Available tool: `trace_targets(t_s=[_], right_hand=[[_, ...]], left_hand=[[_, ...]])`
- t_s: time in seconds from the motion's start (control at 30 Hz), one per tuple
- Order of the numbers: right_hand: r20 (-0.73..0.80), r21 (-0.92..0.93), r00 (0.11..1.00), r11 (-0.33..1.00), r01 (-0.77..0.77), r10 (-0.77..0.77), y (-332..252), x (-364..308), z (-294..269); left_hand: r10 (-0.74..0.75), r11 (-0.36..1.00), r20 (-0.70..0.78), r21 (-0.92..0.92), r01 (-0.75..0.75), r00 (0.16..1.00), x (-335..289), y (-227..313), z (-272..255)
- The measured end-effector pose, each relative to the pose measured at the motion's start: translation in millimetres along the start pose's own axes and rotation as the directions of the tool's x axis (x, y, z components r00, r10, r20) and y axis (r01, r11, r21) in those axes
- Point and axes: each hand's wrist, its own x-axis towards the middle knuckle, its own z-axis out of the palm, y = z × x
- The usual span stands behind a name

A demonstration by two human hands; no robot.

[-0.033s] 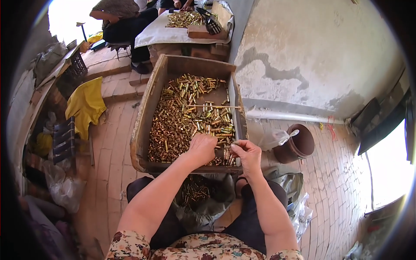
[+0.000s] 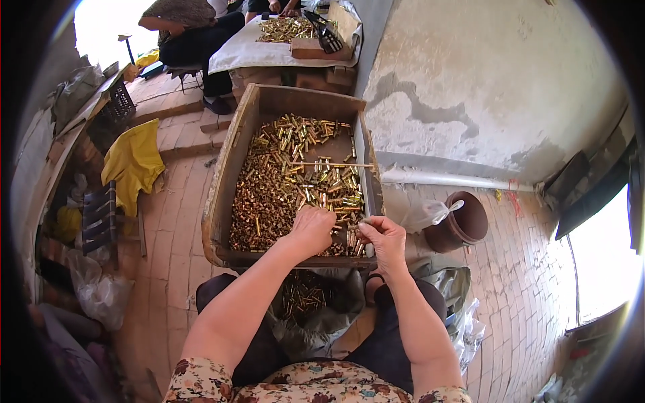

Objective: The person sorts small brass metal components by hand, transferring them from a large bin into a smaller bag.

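A wooden box (image 2: 216,195) stands in front of me. Heaped inside lie small brass-coloured metal pieces: short nut-like ones (image 2: 259,181) on the left, longer tube-like ones (image 2: 346,188) on the right. My left hand (image 2: 313,227) hangs over the near middle of the heap, its fingers curled closed; whatever they grip is hidden. To its right, by the box's near right corner, my right hand (image 2: 384,236) has thumb and forefinger pinched together. Something small may be between them, too small to name. A thin wooden stick (image 2: 332,164) lies across the right part of the box.
Below the box, a dark bag (image 2: 306,302) holding more slim metal pieces sits between my legs. A brown bucket (image 2: 463,221) with a clear plastic bag stands right. Beyond the box, a cloth-covered table (image 2: 235,54) bears more pieces, with people beside it. Yellow cloth (image 2: 132,164) hangs left.
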Motion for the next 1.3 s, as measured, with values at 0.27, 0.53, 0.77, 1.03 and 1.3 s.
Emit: trace_targets(t_s=[0.27,0.53,0.77,1.03,1.3], right_hand=[[-0.015,0.021,1.0,1.0,-0.016,0.017,-5.6,-1.0,-1.8],[-0.01,0.045,1.0,0.999,-0.017,0.017,-9.4,-1.6,-2.8],[0.004,0.033,1.0,0.999,-0.011,0.011,-7.3,-2.9,-6.7],[-0.033,0.049,0.999,0.998,-0.038,0.04,-8.8,-3.7,-6.0],[-0.032,0.094,0.999,0.995,-0.031,0.034,-10.2,-7.7,2.0]], left_hand=[[-0.261,0.925,0.014,-0.283,0.255,0.965,-2.7,-5.5,-24.8],[-0.088,0.991,0.128,-0.086,0.1,0.988,1.8,3.6,4.2],[-0.003,0.993,0.209,0.117,-0.022,0.978,8.2,13.6,16.5],[-0.166,0.983,0.206,-0.038,0.177,0.964,11.5,21.0,7.5],[-0.373,0.177,0.299,-0.906,0.384,0.878,-1.1,17.7,-22.1]])
